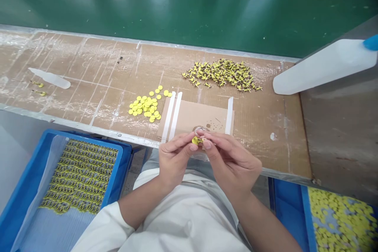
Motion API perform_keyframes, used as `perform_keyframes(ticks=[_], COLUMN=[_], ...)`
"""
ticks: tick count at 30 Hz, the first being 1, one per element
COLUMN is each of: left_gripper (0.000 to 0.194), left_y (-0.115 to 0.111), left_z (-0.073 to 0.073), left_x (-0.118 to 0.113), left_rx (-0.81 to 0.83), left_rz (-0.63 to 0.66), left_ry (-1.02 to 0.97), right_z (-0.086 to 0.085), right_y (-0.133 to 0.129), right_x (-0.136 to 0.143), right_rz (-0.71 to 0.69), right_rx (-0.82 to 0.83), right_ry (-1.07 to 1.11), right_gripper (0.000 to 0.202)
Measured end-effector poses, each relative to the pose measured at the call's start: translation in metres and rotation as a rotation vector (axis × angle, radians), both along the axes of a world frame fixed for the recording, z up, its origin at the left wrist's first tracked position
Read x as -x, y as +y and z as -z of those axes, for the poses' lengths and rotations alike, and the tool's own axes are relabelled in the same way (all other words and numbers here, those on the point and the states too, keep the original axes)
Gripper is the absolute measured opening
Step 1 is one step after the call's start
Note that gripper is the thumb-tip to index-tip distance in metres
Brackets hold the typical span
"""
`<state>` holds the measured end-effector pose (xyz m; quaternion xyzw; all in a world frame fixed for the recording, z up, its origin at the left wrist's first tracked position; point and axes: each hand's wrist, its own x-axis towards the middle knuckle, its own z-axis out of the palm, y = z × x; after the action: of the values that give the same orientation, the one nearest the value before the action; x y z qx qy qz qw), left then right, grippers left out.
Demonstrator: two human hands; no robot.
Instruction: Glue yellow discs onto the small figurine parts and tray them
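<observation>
My left hand (175, 159) pinches a round yellow disc (195, 140) between thumb and fingertips, just over the bench's front edge. Against it, my right hand (233, 161) is closed on a small piece (203, 139), mostly covered by my fingers; its exact kind is hard to make out. Right behind the fingertips is a small round, shiny dish-like thing (201, 129), partly hidden. It is at the front of a cardboard sheet (201, 112) with white tape strips and dark spots. To the left lie loose yellow discs (144, 105); beyond the sheet is a heap of tiny yellow-and-dark pieces (224, 74).
A white pointed bottle (51, 78) lies at the left beside two small yellow pieces. A larger white bottle (319, 67) with a blue top leans at right. Blue trays hold rows of yellow-and-dark pieces (82, 173) below left and yellow discs (342, 220) below right.
</observation>
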<state>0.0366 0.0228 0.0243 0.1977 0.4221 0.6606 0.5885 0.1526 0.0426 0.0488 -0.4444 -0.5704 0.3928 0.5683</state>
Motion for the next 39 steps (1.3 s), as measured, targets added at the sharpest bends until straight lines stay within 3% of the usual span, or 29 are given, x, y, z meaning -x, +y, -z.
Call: perform_keyframes(ticks=[26,39], left_gripper=[0.021,0.024], left_y=[-0.002,-0.001], left_z=[0.001,0.004], left_x=[-0.001,0.010], left_rx=[-0.057,-0.142], left_rz=[-0.005,-0.021], left_ry=[0.114,0.330], right_z=[-0.002,-0.002], right_y=[0.000,0.006], right_x=[-0.003,-0.017], right_rz=[-0.019,-0.199], right_rx=[0.000,0.059], right_ry=[0.012,-0.025], right_gripper=[0.017,0.022])
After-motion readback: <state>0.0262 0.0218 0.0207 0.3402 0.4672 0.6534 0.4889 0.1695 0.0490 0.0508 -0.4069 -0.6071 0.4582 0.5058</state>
